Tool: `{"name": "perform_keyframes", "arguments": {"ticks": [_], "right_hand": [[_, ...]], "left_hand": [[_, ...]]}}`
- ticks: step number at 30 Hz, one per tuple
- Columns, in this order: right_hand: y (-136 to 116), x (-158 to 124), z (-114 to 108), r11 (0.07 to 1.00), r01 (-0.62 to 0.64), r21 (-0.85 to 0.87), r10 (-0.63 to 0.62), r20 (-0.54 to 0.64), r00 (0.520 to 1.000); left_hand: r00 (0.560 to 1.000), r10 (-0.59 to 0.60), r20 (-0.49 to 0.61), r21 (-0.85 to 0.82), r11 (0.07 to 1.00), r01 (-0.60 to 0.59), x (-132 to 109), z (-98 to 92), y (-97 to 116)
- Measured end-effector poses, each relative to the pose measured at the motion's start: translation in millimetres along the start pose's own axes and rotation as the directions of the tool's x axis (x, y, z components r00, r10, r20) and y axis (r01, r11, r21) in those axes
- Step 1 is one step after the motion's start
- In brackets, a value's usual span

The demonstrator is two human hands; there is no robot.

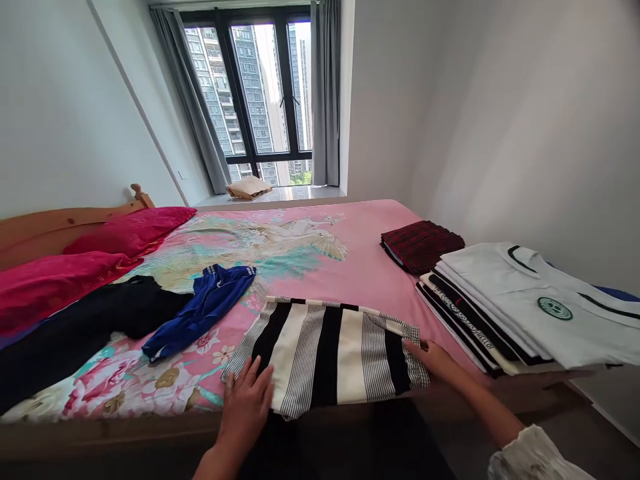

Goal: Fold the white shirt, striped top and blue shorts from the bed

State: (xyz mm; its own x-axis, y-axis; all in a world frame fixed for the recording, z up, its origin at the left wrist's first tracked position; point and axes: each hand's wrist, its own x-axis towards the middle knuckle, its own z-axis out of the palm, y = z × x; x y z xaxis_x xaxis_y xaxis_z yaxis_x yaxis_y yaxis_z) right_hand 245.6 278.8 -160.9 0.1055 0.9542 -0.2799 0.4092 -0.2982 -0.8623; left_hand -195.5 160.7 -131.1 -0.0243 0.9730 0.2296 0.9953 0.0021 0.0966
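Observation:
A black, cream and striped garment [330, 353] lies flat near the front edge of the bed, its lower edge reaching over that edge. On its lower left corner rests my left hand [247, 393], fingers spread over the cloth. My right hand [433, 360] is at the garment's right edge, its fingers closed on the cloth there, with the fingertips partly hidden. Left of the garment are a crumpled blue piece of clothing [205, 307] and black clothing [100, 327].
The bed [370, 220] has a pink floral sheet. At the right stand a stack of folded clothes with a white shirt [510, 287] on top and a dark red plaid pile [425, 245]. Red pillows [130, 233] lie left. A brown bag [249, 187] sits by the window.

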Motion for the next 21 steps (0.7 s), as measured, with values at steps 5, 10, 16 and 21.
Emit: {"name": "perform_keyframes", "arguments": {"ticks": [5,10,16,21], "right_hand": [[2.0,8.9,1.5,0.991,-0.08,0.107,0.065,0.134,0.989],[8.7,8.5,3.0,0.941,-0.154,0.3,0.096,0.199,0.975],[6.5,4.9,5.1,0.96,-0.149,0.236,0.122,0.123,0.985],[2.3,1.0,4.0,0.968,-0.16,0.192,0.141,0.107,0.984]], "left_hand": [[0.954,-0.297,0.028,0.108,0.95,0.292,-8.8,0.3,-20.8],[0.911,-0.411,0.034,-0.005,0.912,0.411,-3.7,-10.4,-54.2],[0.906,-0.418,0.062,0.052,0.908,0.415,18.1,-18.3,-60.3],[0.944,-0.314,0.1,0.019,0.949,0.314,19.2,-24.5,-60.6]]}}
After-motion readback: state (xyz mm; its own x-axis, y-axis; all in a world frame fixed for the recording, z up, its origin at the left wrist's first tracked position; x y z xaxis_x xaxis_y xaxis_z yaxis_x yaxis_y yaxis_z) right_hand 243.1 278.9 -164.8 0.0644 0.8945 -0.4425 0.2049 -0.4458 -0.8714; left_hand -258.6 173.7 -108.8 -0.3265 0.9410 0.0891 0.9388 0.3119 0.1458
